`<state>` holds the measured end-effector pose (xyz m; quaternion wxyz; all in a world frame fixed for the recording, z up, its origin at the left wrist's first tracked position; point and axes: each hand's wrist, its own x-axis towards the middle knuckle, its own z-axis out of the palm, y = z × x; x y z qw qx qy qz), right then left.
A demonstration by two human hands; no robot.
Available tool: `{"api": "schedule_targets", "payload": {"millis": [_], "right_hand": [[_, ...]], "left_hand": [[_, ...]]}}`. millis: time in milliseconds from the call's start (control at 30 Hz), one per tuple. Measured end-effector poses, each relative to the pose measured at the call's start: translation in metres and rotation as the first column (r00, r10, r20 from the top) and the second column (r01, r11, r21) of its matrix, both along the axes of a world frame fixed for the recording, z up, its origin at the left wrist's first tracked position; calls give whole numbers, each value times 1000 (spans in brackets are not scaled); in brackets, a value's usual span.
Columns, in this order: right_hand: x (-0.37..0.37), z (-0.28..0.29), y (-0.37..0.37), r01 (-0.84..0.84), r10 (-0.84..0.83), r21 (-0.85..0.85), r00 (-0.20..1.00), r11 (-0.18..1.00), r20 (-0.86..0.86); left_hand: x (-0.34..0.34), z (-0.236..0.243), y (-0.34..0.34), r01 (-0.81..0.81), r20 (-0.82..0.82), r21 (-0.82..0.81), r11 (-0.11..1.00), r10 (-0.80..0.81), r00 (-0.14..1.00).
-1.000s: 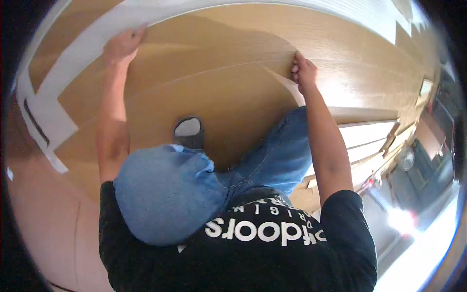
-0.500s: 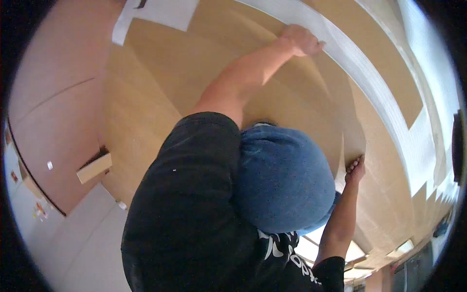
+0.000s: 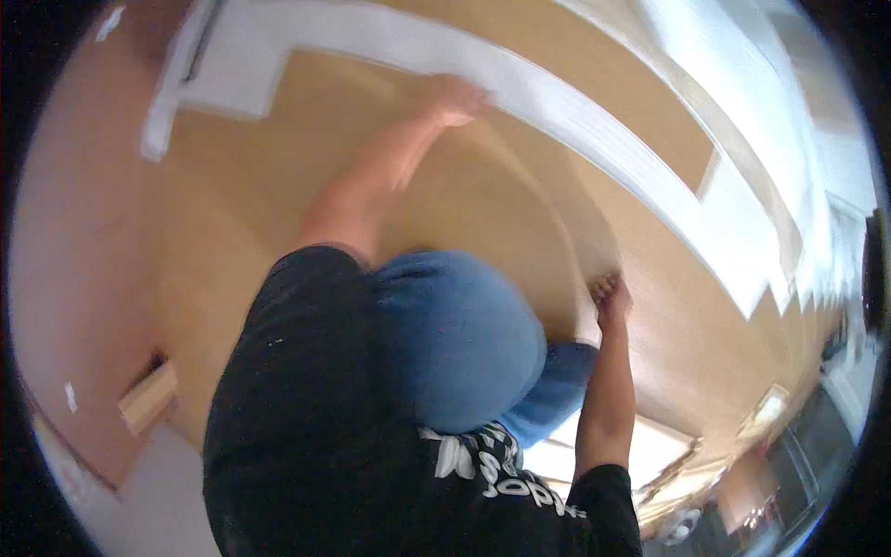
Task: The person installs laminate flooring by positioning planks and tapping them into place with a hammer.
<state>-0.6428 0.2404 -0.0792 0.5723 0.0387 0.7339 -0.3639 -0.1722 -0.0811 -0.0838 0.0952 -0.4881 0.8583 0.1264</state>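
Note:
A large thin brown sheet [image 3: 506,200], apparently cardboard or kraft paper, lies under and in front of my bent knees in blue jeans [image 3: 455,343]. Its far right edge curls up between my hands. At its far edge my left hand [image 3: 455,99], blurred, is closed on the sheet beside a white foam-like strip [image 3: 566,107]. Nearer and to the right, my right hand [image 3: 613,299] has its fingers curled round the same lifted edge.
White padding [image 3: 241,70] lies at the far left corner. Another brown panel [image 3: 640,102] is beyond the strip. A small tan block [image 3: 148,399] sits at the left, next to a reddish-brown surface [image 3: 79,241]. Pale, jagged-edged layers [image 3: 742,246] spread at the right.
My view has shifted, so my hands and the sheet appear farther left. Both hands keep hold of the sheet, and its lifted edge has changed its curl.

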Motion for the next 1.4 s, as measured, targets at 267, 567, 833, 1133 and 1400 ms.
{"api": "schedule_targets", "payload": {"millis": [267, 567, 833, 1133, 1400], "right_hand": [[-117, 134, 219, -208, 353, 291, 400, 934, -846], [73, 84, 461, -509, 889, 731, 210, 454, -406], [41, 89, 445, -608, 882, 644, 255, 464, -396], [25, 199, 411, -368, 839, 795, 455, 483, -299], [-141, 299, 222, -391, 900, 816, 90, 426, -427]], "left_hand": [[-96, -10, -20, -203, -111, 12, 979, 203, 973], [-72, 25, 7, 21, -118, 42, 999, -16, 993], [-128, 73, 31, -51, 327, 149, 988, 0, 945], [-250, 83, 52, 267, -11, 157, 951, -268, 963], [-334, 65, 48, 335, -34, 269, 903, -339, 940]]}}
